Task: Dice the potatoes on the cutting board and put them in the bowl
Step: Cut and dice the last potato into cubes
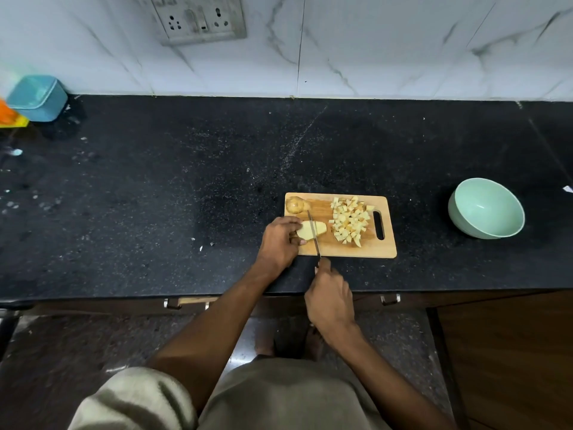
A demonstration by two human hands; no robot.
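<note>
A wooden cutting board (366, 249) lies on the black counter. My left hand (279, 242) holds a pale potato half (321, 228) flat on the board. My right hand (328, 297) grips the handle of a knife (313, 232), whose blade lies across that potato half. A whole unpeeled potato piece (296, 205) sits at the board's far left corner. A pile of several diced potato cubes (350, 220) covers the board's right side, next to its handle slot. The mint green bowl (486, 207) stands empty on the counter to the right of the board.
A blue container (37, 97) and an orange object (7, 114) stand at the counter's far left against the marble wall. A wall socket panel (198, 18) is above. The counter's front edge (124, 297) runs just behind my right hand, with drawer handles below.
</note>
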